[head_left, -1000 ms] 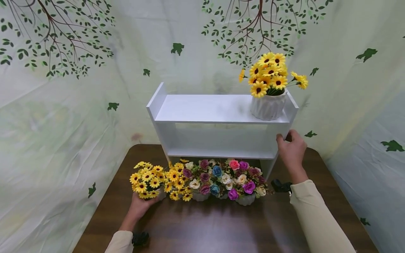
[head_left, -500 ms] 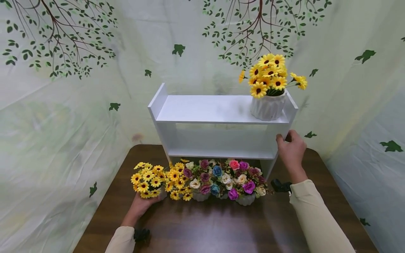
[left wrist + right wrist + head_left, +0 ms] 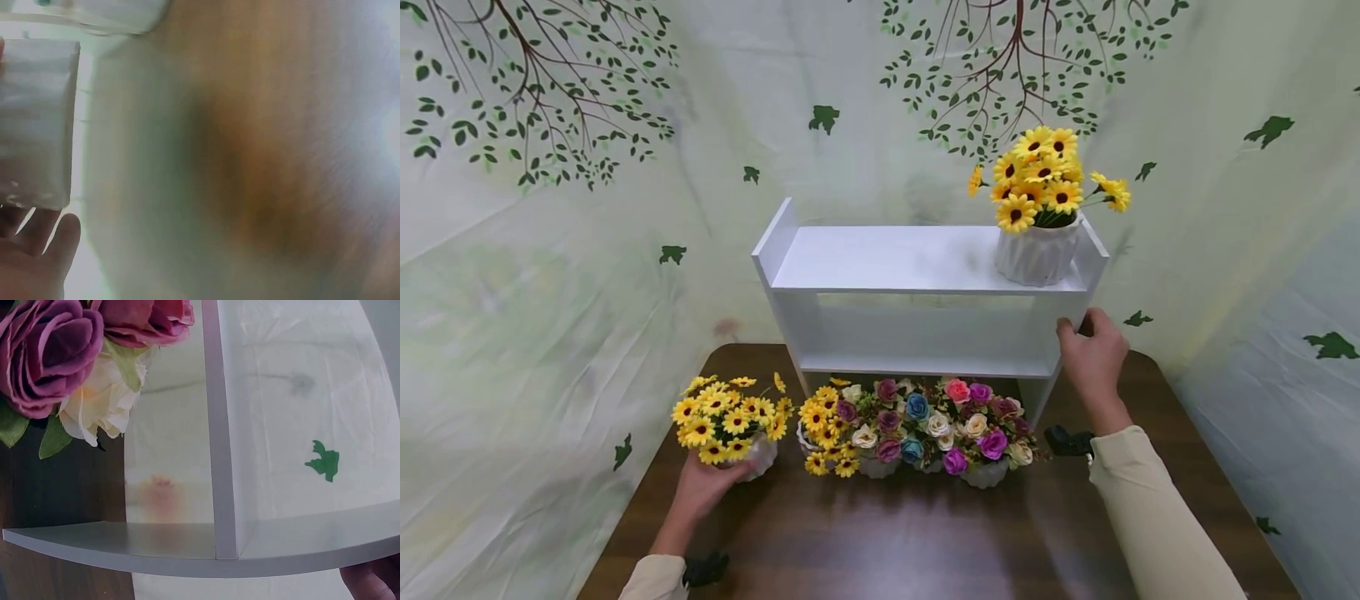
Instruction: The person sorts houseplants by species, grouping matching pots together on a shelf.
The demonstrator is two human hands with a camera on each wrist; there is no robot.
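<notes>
My left hand (image 3: 702, 490) grips a white pot (image 3: 763, 456) of yellow sunflowers (image 3: 718, 421) left of the flower row. In the left wrist view the pot (image 3: 37, 125) is at the left edge, with fingers (image 3: 62, 240) at its end. On the right, my right hand (image 3: 1097, 358) holds the side panel of a white two-tier shelf (image 3: 880, 254) between thumb and fingers. The right wrist view has the shelf's panel (image 3: 175, 550) and part of that hand (image 3: 372, 581) at the lower right. Another pot of sunflowers (image 3: 1037, 254) stands at the top shelf's right end.
Before the shelf, potted flowers stand in a row: sunflowers (image 3: 823, 425), then purple, blue, cream and pink roses (image 3: 936, 425). They stand on a dark wooden table (image 3: 895, 542). A pale curtain (image 3: 565, 292) with leaf prints hangs behind.
My left hand has carried the pot of sunflowers leftward, opening a gap between it and the row. The right hand has stayed on the shelf's side panel.
</notes>
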